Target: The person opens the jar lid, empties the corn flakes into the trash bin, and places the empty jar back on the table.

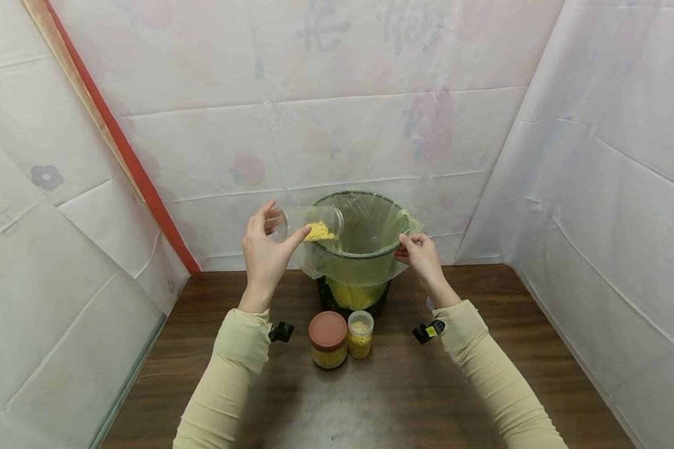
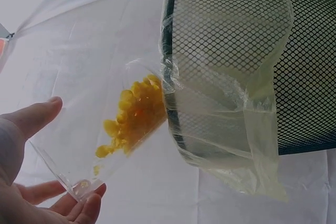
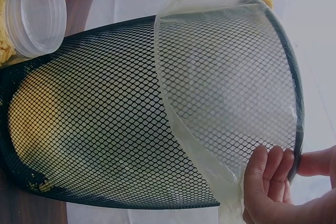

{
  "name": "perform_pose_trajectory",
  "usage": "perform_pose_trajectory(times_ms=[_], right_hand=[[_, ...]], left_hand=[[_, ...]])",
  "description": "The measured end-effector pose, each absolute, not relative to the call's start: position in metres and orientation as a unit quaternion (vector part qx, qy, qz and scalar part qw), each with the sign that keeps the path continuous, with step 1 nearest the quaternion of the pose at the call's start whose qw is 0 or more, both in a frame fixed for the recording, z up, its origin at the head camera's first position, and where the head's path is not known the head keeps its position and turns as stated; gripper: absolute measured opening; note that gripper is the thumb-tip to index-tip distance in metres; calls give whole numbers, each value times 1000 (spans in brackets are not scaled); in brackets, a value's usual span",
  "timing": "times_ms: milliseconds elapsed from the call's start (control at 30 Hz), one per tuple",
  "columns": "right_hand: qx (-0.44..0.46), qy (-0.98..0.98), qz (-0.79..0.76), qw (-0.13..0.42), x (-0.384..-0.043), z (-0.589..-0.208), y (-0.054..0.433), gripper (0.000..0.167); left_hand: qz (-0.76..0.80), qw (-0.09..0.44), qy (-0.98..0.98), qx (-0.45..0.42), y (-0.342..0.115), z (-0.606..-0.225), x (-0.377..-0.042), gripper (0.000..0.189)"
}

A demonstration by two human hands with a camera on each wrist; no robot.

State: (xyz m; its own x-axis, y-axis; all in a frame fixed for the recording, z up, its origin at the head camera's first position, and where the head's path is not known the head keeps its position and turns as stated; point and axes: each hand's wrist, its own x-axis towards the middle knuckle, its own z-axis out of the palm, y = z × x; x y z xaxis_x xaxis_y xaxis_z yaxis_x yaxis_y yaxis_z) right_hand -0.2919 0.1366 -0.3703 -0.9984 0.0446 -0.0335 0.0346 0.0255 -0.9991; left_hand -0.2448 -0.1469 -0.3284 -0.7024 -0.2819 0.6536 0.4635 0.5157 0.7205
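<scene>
My left hand [image 1: 265, 252] grips a clear plastic jar [image 1: 297, 218] by its base end, thumb on one side and fingers on the other. The jar lies on its side, its mouth at the left rim of a mesh bin [image 2: 310, 72]. Yellow crumbly bits [image 2: 137, 111] lie along its lower wall near the mouth. A thin pale-yellow bag [image 1: 365, 269] lines the bin and folds over its rim. On the right side, my right hand [image 1: 421, 252] pinches the rim and bag edge between thumb and fingers. Yellow stuff shows through the bin's lower mesh [image 3: 39, 124].
Before the bin stand a jar with a reddish-brown lid [image 1: 328, 337] and a smaller clear-lidded jar [image 1: 361, 337], both with yellow contents. The dark wooden table [image 1: 427, 393] meets white patterned sheeting [image 1: 202, 149] at the back and sides.
</scene>
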Motion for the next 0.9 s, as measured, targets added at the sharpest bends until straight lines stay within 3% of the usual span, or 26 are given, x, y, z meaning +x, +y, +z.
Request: perform_pose_trajectory(times_ms=[200,900], right_hand=[[-29,-715,699,5,-293,-371,137,24],[-22,-707,707,20,-291,-372,137,19]], left_hand=[[-505,374,-776,-52,-147,-328,-246,63],[-492,382,-780,-63,-145,-325,-251,63]])
